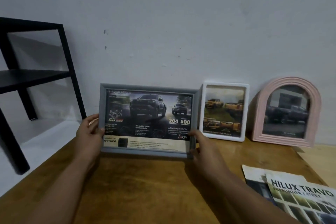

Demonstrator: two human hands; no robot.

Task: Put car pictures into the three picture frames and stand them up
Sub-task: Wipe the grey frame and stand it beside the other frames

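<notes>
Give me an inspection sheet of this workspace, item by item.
Surface: wooden table against a white wall.
Job's things: grey frame with a car picture, held upright; white frame and pink arched frame stand filled by the wall.
Clutter: car brochures at the table's right.
Hands: left hand and right hand grip the grey frame's ends.
Cables: nothing seen.
Surroundings: black shelf at the left.

The car picture (148, 120) in the grey frame (147, 153), between the gripping left hand (90, 132) and right hand (201, 148), reads "GD", "204", "500" and "TREX", while the brochure (301, 198) lying right of the right hand reads "HILUX TRAVO".
</notes>
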